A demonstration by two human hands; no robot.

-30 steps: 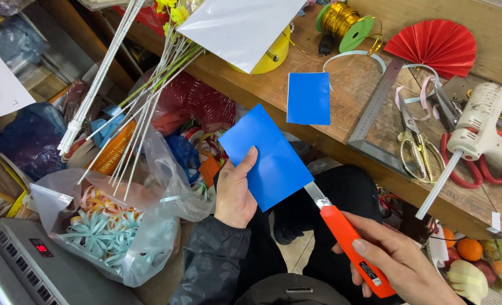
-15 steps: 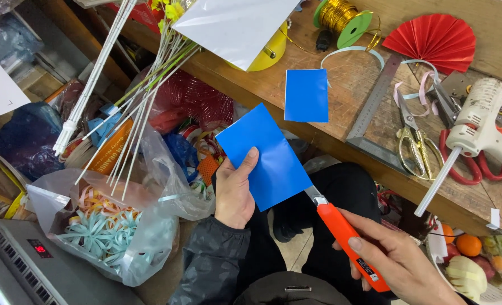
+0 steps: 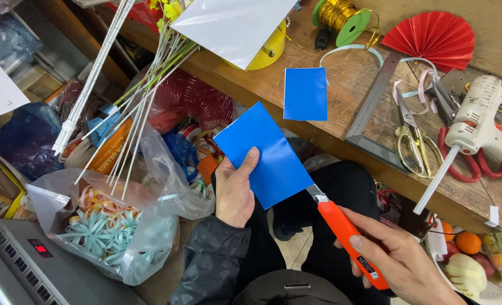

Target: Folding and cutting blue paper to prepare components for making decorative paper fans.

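My left hand (image 3: 235,191) grips a blue rectangular sheet of paper (image 3: 265,153) by its lower left edge, holding it up over my lap. My right hand (image 3: 400,262) is wrapped around an orange utility knife (image 3: 347,232), whose metal tip touches the sheet's lower right corner. A second, smaller blue sheet (image 3: 305,94) lies flat on the wooden workbench (image 3: 352,79) beyond.
On the bench lie a steel square ruler (image 3: 375,107), gold scissors (image 3: 411,138), red-handled scissors (image 3: 470,161), a white glue gun (image 3: 476,127), a red paper fan (image 3: 431,39) and a gold wire spool (image 3: 344,17). A clear bag of ribbon bows (image 3: 101,229) sits left; a fruit bowl (image 3: 471,260) sits right.
Almost nothing differs: the blue sheet and both hands stay in place, with the knife tip still at the sheet's lower right corner.
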